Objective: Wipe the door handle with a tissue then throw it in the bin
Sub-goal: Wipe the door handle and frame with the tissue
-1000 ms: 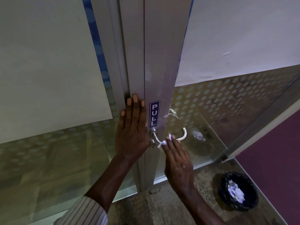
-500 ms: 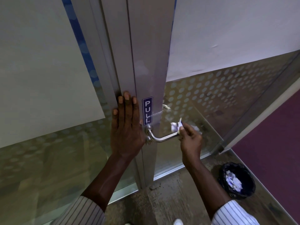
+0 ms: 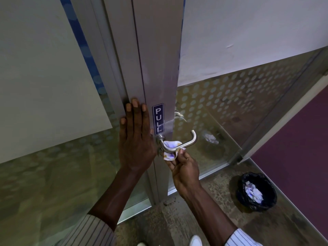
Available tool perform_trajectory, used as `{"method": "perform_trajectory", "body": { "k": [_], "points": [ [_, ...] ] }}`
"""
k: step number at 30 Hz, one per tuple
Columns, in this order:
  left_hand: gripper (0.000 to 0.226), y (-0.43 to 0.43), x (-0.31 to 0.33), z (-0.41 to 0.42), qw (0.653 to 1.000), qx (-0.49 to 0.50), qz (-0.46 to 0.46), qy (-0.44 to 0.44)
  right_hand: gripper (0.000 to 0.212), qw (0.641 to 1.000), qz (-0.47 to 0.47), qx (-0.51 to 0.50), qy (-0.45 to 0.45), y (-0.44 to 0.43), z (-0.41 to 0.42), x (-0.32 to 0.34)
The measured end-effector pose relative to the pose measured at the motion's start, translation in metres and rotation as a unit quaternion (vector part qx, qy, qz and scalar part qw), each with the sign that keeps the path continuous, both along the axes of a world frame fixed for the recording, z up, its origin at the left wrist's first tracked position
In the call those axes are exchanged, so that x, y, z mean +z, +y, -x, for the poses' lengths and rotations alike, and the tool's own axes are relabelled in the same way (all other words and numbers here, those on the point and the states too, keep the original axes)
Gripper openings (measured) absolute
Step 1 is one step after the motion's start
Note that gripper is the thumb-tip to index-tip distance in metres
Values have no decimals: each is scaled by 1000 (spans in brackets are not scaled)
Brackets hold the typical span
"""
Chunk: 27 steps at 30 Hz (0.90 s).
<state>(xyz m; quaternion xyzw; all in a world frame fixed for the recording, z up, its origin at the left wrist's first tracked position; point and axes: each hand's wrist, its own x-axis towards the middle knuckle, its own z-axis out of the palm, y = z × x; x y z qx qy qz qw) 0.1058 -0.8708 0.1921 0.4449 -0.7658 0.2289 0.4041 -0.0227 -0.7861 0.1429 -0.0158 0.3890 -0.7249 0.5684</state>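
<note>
A silver lever door handle [image 3: 188, 142] juts from the metal door frame [image 3: 159, 68], just below a blue PULL sticker [image 3: 158, 119]. My right hand [image 3: 184, 168] pinches a crumpled white tissue [image 3: 170, 150] wrapped under and behind the handle's bar near its base. Pressed flat against the frame left of the sticker is my left hand [image 3: 135, 139], fingers spread and holding nothing. On the floor at the lower right stands a small bin with a black liner [image 3: 256, 191], with crumpled white paper inside.
Frosted, dotted glass panels flank the frame on both sides. A second glass door leaf angles off to the right, its bottom corner near the bin. Purple carpet [image 3: 301, 157] lies beyond it. My white shoes show at the bottom edge on the worn floor.
My right hand has slid the tissue from the handle's outer end back toward its base, and now holds it under the bar. My left hand stays pressed on the frame.
</note>
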Motion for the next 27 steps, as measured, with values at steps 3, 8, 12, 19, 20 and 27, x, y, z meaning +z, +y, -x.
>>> {"method": "perform_trajectory", "body": {
  "k": [3, 8, 12, 19, 20, 27],
  "points": [
    [76, 0, 2, 0, 1000, 9, 0, -6, 34, 1000, 1, 21, -1, 4, -1, 3],
    [97, 4, 5, 3, 1000, 22, -1, -2, 29, 999, 9, 29, 45, 14, -1, 0],
    [105, 17, 4, 4, 999, 12, -53, -5, 23, 992, -17, 34, 120, 33, -1, -7],
    [107, 51, -4, 7, 988, -32, -148, 13, 11, 957, -66, -12, 281, 80, 4, -22],
    [110, 56, -7, 8, 985, -45, -168, 10, 9, 951, -77, -20, 299, 87, 5, -23],
    [75, 95, -45, 22, 926, -226, -302, 15, 18, 925, -111, -96, 350, 133, 14, -30]
  ]
}}
